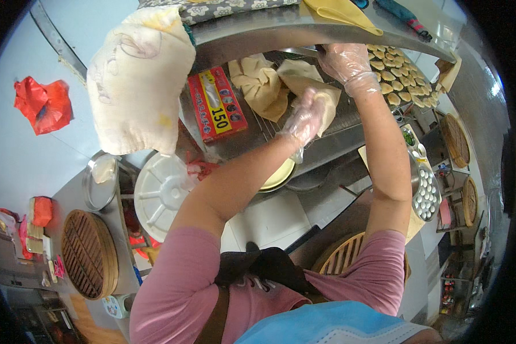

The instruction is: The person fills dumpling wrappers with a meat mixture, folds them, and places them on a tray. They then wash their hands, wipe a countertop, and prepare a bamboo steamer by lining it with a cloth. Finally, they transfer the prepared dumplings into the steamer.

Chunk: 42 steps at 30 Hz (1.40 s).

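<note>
My left hand (304, 116), in a clear plastic glove, is closed against a tan sheet (303, 73), paper or cloth. A pale piece (327, 107) shows at its fingers; what it is cannot be told. Left of it lies a second, crumpled tan sheet (258, 84) over a wire rack (262, 124). My right hand (346, 62), also gloved, reaches under the steel shelf edge (275, 32). Its fingers are partly hidden, and a dark object shows beside them. Small browned flat cakes (400, 81) lie in rows on a tray right of that hand.
A red glove box (217, 103) stands left of the rack. White cloth (142, 81) hangs from the shelf. A white round lid (163, 193) is by my left arm. Bamboo steamers (88, 253) sit at left; a metal tray of white pieces (425, 193) is at right.
</note>
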Motion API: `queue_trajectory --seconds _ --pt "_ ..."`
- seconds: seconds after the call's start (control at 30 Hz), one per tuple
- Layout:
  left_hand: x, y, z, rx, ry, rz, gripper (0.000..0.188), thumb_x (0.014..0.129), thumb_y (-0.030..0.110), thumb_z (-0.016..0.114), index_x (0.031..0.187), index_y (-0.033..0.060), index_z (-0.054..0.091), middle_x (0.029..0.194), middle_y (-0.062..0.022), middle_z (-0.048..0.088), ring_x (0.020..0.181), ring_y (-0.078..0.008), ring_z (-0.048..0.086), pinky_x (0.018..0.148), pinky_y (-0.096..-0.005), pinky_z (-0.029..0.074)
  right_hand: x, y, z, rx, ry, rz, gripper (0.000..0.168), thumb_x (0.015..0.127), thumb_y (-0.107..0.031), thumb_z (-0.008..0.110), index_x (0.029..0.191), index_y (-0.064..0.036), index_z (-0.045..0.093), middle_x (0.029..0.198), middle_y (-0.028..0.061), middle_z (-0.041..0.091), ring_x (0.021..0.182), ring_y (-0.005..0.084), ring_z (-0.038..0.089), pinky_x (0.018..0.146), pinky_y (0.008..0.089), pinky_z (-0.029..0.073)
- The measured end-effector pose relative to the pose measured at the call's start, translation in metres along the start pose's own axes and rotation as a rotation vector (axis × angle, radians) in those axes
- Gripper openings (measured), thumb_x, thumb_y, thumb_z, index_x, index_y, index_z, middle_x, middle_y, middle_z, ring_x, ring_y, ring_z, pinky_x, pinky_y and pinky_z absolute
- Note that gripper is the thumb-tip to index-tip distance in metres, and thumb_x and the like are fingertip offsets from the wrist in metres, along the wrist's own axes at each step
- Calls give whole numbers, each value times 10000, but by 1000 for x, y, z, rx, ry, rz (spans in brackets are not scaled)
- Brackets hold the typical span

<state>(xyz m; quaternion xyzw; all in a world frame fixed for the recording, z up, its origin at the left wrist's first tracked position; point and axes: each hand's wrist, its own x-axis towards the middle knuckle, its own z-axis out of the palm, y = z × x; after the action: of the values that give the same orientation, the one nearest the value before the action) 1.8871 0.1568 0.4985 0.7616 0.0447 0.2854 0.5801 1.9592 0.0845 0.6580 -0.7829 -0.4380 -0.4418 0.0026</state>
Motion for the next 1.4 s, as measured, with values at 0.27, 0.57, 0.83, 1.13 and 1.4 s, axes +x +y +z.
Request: queue_trajectory --seconds 0.27,0.57,0.83,1.13,1.4 --pt "54 -11 -74 814 102 -193 427 961 213 370 1318 -16 426 1176 -220 590 1086 -334 586 1038 -406 362 -3 6 11 52 78 -23 202 728 -223 689 905 -125 682 837 131 669 768 318 650 685 417 527" --pt "54 -26 -83 447 357 62 192 880 174 583 1047 95 636 1091 -154 617 1012 -333 596 895 -412 464 3 -5 20 119 -26 63 232 736 -217 683 947 -120 669 887 135 665 829 333 636 720 435 523" --pt "-19 55 -64 207 155 215 163 928 165 503 1032 40 508 972 -205 596 935 -393 588 840 -451 460 4 -9 20 81 -138 45 265 741 -263 674 976 -140 675 843 137 674 809 334 651 716 443 526" --pt "-7 27 -115 428 526 76 217 950 193 422 1067 29 505 1030 -166 564 998 -295 537 916 -375 397 -2 -25 23 128 -225 58 287 726 -306 681 897 -77 656 794 137 673 773 323 658 699 432 536" --pt "-26 -17 -142 -25 642 56 413 866 256 608 1210 56 496 1074 -143 615 939 -275 597 848 -361 462 -21 -24 45 145 -185 20 547 693 -192 710 1208 -99 551 1121 114 589 1083 297 551 857 388 498"
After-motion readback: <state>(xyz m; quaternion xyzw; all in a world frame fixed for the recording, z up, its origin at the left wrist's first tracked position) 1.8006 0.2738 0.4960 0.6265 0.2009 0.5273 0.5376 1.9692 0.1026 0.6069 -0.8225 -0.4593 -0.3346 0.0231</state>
